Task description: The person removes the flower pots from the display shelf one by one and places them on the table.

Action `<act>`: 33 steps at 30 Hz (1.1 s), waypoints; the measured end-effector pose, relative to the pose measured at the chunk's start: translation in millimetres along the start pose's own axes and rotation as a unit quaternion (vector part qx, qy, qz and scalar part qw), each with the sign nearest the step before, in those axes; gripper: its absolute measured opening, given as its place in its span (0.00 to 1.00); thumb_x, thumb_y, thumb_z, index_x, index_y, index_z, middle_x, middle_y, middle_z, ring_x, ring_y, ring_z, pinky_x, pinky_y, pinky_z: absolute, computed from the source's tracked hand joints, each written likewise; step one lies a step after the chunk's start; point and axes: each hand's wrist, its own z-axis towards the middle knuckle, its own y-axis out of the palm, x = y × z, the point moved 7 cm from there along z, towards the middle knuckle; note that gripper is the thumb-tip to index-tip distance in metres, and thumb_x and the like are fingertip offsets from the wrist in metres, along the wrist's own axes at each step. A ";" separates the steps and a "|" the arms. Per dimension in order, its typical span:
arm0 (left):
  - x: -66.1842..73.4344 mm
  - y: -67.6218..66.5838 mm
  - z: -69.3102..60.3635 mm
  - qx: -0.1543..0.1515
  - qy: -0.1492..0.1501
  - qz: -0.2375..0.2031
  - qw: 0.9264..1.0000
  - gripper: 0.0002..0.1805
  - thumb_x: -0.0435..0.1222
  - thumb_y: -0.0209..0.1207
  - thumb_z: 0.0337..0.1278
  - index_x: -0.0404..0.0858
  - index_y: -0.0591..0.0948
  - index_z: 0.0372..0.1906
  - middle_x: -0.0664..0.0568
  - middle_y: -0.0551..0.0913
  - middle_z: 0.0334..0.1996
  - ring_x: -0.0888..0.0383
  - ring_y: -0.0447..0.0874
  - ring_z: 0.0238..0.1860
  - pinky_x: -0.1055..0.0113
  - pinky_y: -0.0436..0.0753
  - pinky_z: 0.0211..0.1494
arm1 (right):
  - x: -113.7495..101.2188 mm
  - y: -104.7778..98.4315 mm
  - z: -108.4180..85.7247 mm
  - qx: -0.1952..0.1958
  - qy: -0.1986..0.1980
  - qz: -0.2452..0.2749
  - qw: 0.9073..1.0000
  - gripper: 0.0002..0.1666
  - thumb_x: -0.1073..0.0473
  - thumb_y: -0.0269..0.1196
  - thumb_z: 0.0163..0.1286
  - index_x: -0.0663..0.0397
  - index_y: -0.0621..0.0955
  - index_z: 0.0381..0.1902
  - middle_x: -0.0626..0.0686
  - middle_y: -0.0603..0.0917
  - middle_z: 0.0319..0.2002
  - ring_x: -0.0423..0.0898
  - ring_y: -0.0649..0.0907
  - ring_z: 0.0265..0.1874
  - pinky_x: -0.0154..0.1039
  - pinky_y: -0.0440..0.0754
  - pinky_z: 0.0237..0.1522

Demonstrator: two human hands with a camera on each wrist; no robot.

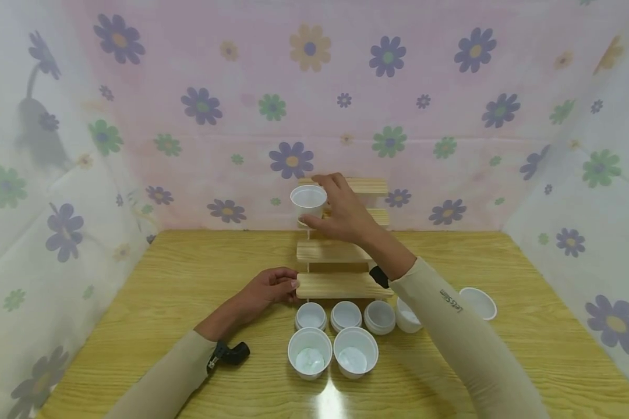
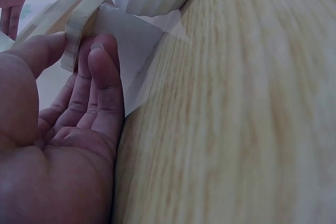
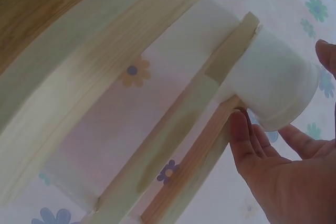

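A tiered stand [image 1: 335, 251] with pale wooden planks on clear side supports stands on the table. My left hand [image 1: 267, 294] pinches the left end of its lowest plank, thumb against the wood and fingers behind it, as the left wrist view shows. A white plastic cup [image 1: 309, 199] stands upright at the left end of the second plank from the top. Around that cup, my right hand [image 1: 340, 210] is spread with thumb and fingers parted. In the right wrist view a fingertip [image 3: 240, 121] meets the top plank, while the thumb looks apart from the cup [image 3: 278, 77].
Several white cups stand in front of the stand, including a left front cup [image 1: 309, 352] and a right front cup [image 1: 355, 352]. Another white cup [image 1: 407, 317] is partly behind my right sleeve. A white container [image 1: 478, 304] lies farther right. Flowered cloth [image 1: 241, 128] encloses the table.
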 end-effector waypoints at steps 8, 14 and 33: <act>-1.5 -1.0 1.3 0.004 0.003 0.005 1.000 0.22 0.38 0.57 0.82 0.25 0.72 0.66 0.45 0.85 0.44 0.54 0.87 0.46 0.64 0.87 0.50 | 2.2 1.9 5.1 0.011 0.011 0.018 1.000 0.46 0.52 0.75 0.68 0.60 0.68 0.76 0.62 0.72 0.67 0.57 0.80 0.52 0.49 0.85 0.55; -5.1 -1.4 -1.7 0.001 -0.002 0.002 1.000 0.23 0.37 0.56 0.82 0.23 0.70 0.67 0.45 0.83 0.44 0.55 0.86 0.46 0.65 0.87 0.51 | 1.9 5.8 3.8 0.006 0.023 0.025 0.999 0.45 0.53 0.75 0.68 0.59 0.68 0.76 0.61 0.71 0.67 0.58 0.80 0.52 0.49 0.85 0.55; -6.2 -3.4 2.6 0.003 0.004 0.011 1.000 0.21 0.37 0.56 0.83 0.25 0.72 0.65 0.45 0.85 0.42 0.55 0.87 0.44 0.66 0.87 0.48 | -1.0 -4.0 -11.0 0.011 0.005 0.037 0.999 0.44 0.54 0.75 0.67 0.61 0.68 0.74 0.61 0.72 0.66 0.58 0.79 0.54 0.51 0.83 0.55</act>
